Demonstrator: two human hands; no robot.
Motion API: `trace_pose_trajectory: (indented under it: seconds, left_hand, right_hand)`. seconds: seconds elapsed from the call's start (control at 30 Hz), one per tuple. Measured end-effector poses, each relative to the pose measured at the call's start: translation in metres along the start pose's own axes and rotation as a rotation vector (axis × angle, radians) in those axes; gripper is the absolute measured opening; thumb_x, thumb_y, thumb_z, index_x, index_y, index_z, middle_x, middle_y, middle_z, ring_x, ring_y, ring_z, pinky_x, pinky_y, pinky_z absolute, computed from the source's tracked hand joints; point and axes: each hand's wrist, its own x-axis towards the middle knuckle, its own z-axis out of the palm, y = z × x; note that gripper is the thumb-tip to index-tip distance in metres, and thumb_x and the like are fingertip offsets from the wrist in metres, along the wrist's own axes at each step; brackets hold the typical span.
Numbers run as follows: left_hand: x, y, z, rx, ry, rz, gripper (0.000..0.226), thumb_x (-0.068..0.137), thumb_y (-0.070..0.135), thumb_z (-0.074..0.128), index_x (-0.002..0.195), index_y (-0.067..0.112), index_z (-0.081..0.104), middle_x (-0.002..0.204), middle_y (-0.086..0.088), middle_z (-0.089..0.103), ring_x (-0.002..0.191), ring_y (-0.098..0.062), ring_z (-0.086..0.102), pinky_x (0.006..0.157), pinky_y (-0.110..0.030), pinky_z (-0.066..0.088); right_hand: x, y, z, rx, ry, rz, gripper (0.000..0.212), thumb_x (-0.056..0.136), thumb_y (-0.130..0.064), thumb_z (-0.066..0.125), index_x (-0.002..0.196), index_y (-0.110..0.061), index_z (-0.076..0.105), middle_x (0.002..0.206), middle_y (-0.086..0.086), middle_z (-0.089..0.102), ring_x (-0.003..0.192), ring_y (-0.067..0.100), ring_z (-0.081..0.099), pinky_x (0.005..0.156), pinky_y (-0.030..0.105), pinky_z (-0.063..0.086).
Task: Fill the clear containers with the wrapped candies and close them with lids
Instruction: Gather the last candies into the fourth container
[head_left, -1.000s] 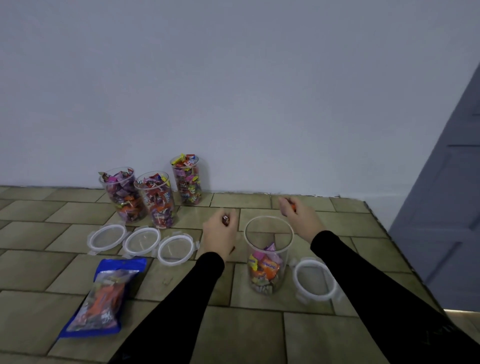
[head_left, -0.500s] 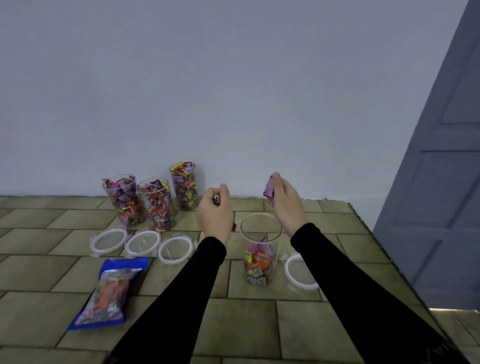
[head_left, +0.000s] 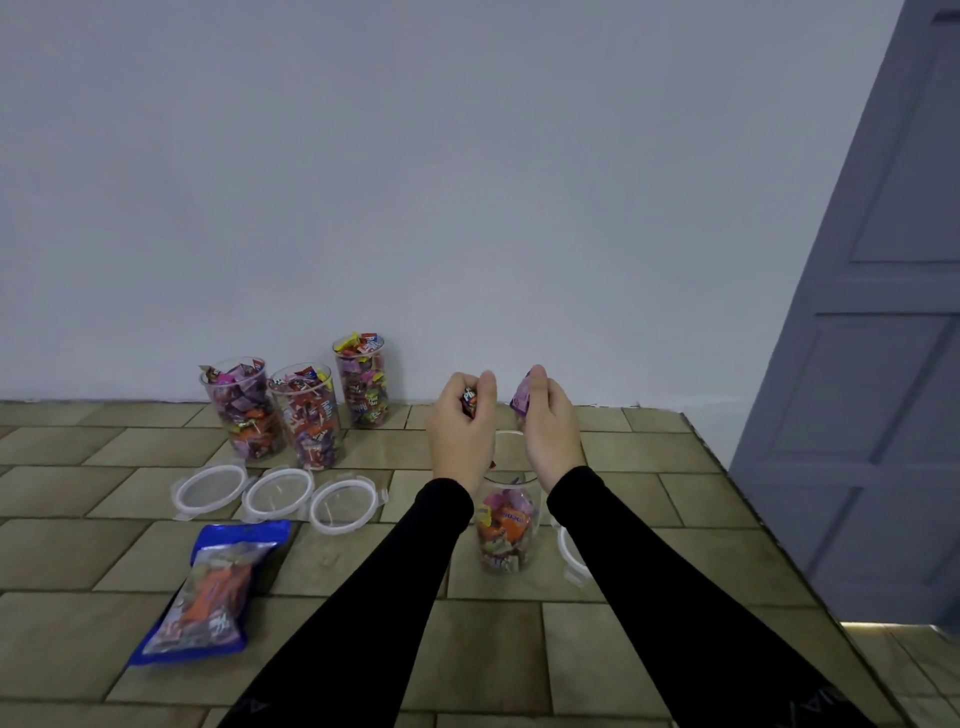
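**Candy Filling Station: Both Hands Raised Over the Open Container**

The left hand (head_left: 460, 434) pinches a red-wrapped candy (head_left: 470, 402) between thumb and curled fingers. The right hand (head_left: 551, 428) pinches a purple-wrapped candy (head_left: 521, 397) the same way. Both hands are held close together, just above the mouth of the open clear container (head_left: 506, 525). Both arms wear black sleeves.

The open container stands upright on the desk (head_left: 649, 545), near centre-right. It is a tall, transparent cylinder with a rounded rim, partly hidden behind the wrists. Wrapped candies in orange, pink, yellow and purple fill roughly its lower half. Just to its right, a white-rimmed clear lid (head_left: 571, 558) lies flat, mostly covered by the right forearm.

At the far left, against the wall, three more clear containers stand upright and uncovered: the left container (head_left: 241, 410), the middle container (head_left: 309, 418) and the far container (head_left: 363, 384). Each is filled with mixed wrapped candies up to or above the rim. The left and middle ones stand just beside each other.

Nearer than these, three round lids (head_left: 278, 493) with white rims and clip tabs lie flat in a row, touching or almost touching.

A blue-edged candy bag (head_left: 213, 587) with a clear window lies flat at near left.
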Motion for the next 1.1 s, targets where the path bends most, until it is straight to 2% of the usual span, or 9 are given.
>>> trace_pose_trajectory:
  seconds: [0.23,0.4,0.5,0.6,0.7,0.8,0.9,1.0,1.1]
  left_hand:
    - [0.002,-0.011,0.003,-0.101,-0.107,-0.071,0.031,0.098,0.028,0.052,0.070,0.017,0.052,0.058,0.003,0.046,0.055,-0.014,0.042,0.056,-0.030,0.039]
    - [0.002,-0.016,0.000,-0.148,-0.136,-0.068,0.035,0.098,0.022,0.053,0.063,0.015,0.054,0.058,-0.001,0.047,0.058,-0.015,0.042,0.060,-0.030,0.036]
    - [0.003,-0.018,0.001,-0.198,-0.158,-0.096,0.037,0.099,0.018,0.050,0.067,0.009,0.064,0.064,0.003,0.061,0.063,-0.011,0.052,0.063,-0.026,0.040]
    - [0.000,-0.017,-0.001,-0.253,-0.199,-0.131,0.041,0.096,0.030,0.047,0.066,0.014,0.070,0.077,-0.002,0.071,0.064,-0.016,0.059,0.062,-0.028,0.045]
    - [-0.002,-0.026,-0.004,-0.242,-0.169,-0.085,0.043,0.095,0.035,0.040,0.078,0.012,0.072,0.084,-0.002,0.073,0.085,-0.018,0.065,0.080,-0.027,0.049]
    - [-0.004,-0.036,-0.008,-0.322,-0.220,-0.281,0.053,0.096,0.051,0.036,0.093,0.009,0.068,0.094,-0.008,0.072,0.088,-0.022,0.065,0.077,-0.031,0.049]
    - [-0.011,-0.043,-0.010,-0.441,-0.293,-0.593,0.074,0.093,0.064,0.028,0.095,0.003,0.069,0.098,-0.015,0.073,0.093,-0.033,0.065,0.079,-0.040,0.052]
    - [-0.016,-0.047,-0.008,-0.475,-0.283,-0.658,0.091,0.086,0.075,0.028,0.104,-0.004,0.069,0.107,-0.019,0.071,0.105,-0.035,0.065,0.077,-0.037,0.053]
    - [-0.018,-0.046,-0.007,-0.478,-0.230,-0.677,0.096,0.078,0.082,0.033,0.109,-0.001,0.069,0.110,-0.021,0.069,0.111,-0.038,0.062,0.084,-0.041,0.052]
  right_hand:
    - [0.002,0.000,0.000,0.000,0.026,0.037,0.045,0.102,-0.041,0.033,0.066,-0.016,0.042,0.064,-0.004,0.043,0.063,0.015,0.042,0.070,0.029,0.037]
    - [0.004,0.005,0.002,0.015,0.047,0.054,0.045,0.101,-0.043,0.033,0.067,-0.015,0.042,0.065,-0.003,0.042,0.066,0.017,0.042,0.069,0.031,0.037]
    - [0.006,0.007,0.003,0.027,0.047,0.036,0.046,0.101,-0.043,0.034,0.064,-0.016,0.042,0.063,-0.005,0.044,0.065,0.017,0.043,0.070,0.034,0.039]
    - [0.005,0.007,0.003,0.042,0.041,0.038,0.045,0.101,-0.041,0.036,0.064,-0.016,0.041,0.063,-0.005,0.043,0.065,0.016,0.042,0.070,0.032,0.039]
    - [0.003,0.003,0.002,0.074,0.034,0.064,0.039,0.099,-0.026,0.038,0.062,-0.013,0.041,0.064,-0.001,0.043,0.061,0.015,0.039,0.064,0.027,0.034]
    - [-0.001,-0.002,0.000,0.163,-0.012,0.065,0.033,0.092,-0.005,0.036,0.060,-0.007,0.043,0.064,0.006,0.044,0.053,0.011,0.039,0.054,0.021,0.033]
    - [-0.002,-0.002,0.000,0.171,-0.042,0.096,0.026,0.090,-0.003,0.039,0.066,-0.003,0.049,0.065,0.011,0.048,0.055,0.016,0.043,0.049,0.021,0.035]
    - [-0.002,-0.006,0.000,0.174,-0.046,0.134,0.022,0.087,0.002,0.043,0.068,-0.003,0.054,0.063,0.010,0.051,0.052,0.015,0.048,0.048,0.022,0.036]
    - [-0.008,-0.017,-0.004,0.217,-0.112,0.184,0.022,0.085,0.007,0.041,0.070,-0.001,0.055,0.064,0.010,0.052,0.042,0.008,0.051,0.040,0.015,0.037]
